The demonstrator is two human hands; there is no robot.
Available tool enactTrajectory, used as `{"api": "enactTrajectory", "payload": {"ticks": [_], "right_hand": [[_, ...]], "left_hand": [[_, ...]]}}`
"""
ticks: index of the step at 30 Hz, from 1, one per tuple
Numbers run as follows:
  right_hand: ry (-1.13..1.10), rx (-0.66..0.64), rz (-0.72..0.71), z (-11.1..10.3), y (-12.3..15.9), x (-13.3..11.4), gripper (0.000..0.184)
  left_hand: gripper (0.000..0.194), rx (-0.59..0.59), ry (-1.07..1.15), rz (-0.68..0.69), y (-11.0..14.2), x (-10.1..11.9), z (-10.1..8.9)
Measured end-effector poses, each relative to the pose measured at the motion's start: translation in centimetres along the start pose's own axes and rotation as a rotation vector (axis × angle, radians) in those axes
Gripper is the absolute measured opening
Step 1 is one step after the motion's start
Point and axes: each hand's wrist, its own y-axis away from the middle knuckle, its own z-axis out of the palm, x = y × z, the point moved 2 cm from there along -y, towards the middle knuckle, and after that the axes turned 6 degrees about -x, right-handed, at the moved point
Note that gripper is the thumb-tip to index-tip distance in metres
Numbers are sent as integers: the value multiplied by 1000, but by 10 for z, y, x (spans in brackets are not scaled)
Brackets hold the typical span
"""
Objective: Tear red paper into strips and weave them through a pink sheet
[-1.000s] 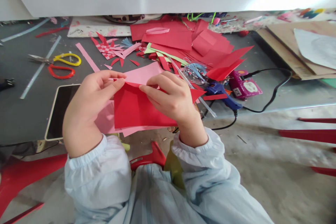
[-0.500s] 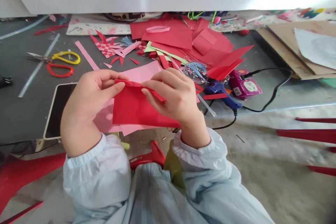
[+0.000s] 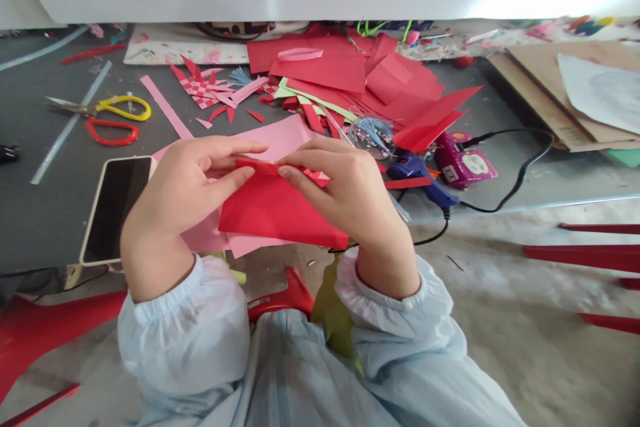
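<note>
A sheet of red paper (image 3: 280,213) is between my hands, its far edge folded over in a narrow strip. My left hand (image 3: 185,180) pinches the left part of that fold between thumb and fingers. Farther right along the same fold, my right hand (image 3: 345,193) pinches with thumb and forefinger; its palm side is hidden. Beneath the red sheet lies pink paper (image 3: 277,137) at the table's front edge. Just left of my left hand is a phone (image 3: 113,207) with a dark screen.
Scissors (image 3: 113,121) with yellow and red handles lie at left. Red sheets (image 3: 320,73), woven paper pieces (image 3: 203,88) and blue tassels (image 3: 373,133) spread behind my hands. A blue glue gun (image 3: 425,177) with a cable sits at right, near cardboard (image 3: 540,93).
Both hands have shifted slightly right along the fold with the red paper. My right hand now lies flatter, its fingers stretched farther over the far edge.
</note>
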Motion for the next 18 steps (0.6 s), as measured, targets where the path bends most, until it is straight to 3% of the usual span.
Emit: {"api": "enactTrajectory", "payload": {"ticks": [6, 12, 18], "right_hand": [[-21, -57, -37, 2, 0, 1, 16], [90, -6, -87, 4, 0, -1, 18], [98, 3, -126, 4, 0, -4, 20]], "left_hand": [[26, -1, 92, -51, 1, 3, 2], [34, -22, 79, -7, 1, 3, 1], [11, 38, -44, 10, 1, 5, -2]]}}
